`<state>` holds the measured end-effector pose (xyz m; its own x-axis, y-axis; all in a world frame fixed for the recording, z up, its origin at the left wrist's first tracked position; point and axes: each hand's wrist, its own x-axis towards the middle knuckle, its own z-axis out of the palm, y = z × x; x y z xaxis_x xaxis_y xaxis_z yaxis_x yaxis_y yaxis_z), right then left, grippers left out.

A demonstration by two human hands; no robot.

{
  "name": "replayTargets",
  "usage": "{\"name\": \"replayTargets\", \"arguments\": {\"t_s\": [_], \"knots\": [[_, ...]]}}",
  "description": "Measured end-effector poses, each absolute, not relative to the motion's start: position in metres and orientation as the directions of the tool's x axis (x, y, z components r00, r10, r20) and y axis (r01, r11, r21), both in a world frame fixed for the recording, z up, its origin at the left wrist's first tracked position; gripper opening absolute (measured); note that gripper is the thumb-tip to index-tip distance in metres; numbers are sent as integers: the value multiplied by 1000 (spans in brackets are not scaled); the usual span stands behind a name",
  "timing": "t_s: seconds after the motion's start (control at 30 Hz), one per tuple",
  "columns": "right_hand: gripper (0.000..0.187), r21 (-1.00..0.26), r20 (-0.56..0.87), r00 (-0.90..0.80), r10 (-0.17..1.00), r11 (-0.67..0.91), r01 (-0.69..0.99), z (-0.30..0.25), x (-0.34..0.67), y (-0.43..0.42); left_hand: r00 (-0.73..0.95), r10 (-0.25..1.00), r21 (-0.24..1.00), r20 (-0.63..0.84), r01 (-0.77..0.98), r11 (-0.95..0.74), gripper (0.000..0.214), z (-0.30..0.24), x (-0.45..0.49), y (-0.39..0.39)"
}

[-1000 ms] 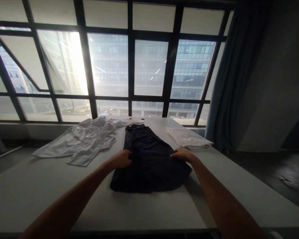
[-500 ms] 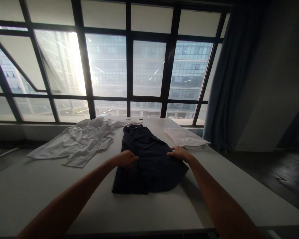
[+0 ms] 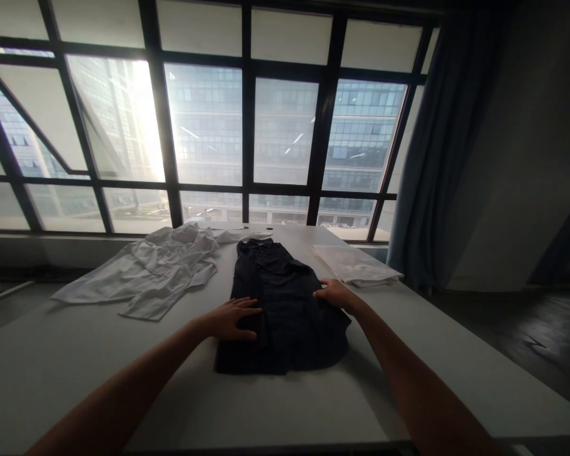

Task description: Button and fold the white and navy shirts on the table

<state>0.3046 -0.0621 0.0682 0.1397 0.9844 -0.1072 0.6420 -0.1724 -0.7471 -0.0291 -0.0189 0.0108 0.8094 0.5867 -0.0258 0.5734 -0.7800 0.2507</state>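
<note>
A dark navy shirt (image 3: 285,316) lies lengthwise on the white table, its collar at the far end and its hem toward me. My left hand (image 3: 232,318) rests on the shirt's left part, open, with fingers spread and pointing right. On the other side, my right hand (image 3: 335,295) has its fingers closed on the shirt's right edge, about halfway down. The right lower corner of the shirt sticks out a little past that hand. What lies beneath the shirt's top layer is hidden.
A crumpled white shirt (image 3: 171,266) lies on the table's left side. A flat, folded white cloth item (image 3: 356,265) sits at the right edge. Beyond the white table (image 3: 266,418) stand large framed windows (image 3: 204,126), with a blue curtain (image 3: 422,164) on the right.
My left hand has let go of its pinch and opened out flat on the shirt. With my right hand, the shirt's right edge has shifted slightly left, narrowing the shirt.
</note>
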Motion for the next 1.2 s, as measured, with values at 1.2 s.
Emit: {"name": "replayTargets", "arguments": {"t_s": [1.2], "knots": [[51,-604,23,-336,941,282,746,46,222,-76,836,539,452,-104,523,-723,6,64,-10,-78]]}}
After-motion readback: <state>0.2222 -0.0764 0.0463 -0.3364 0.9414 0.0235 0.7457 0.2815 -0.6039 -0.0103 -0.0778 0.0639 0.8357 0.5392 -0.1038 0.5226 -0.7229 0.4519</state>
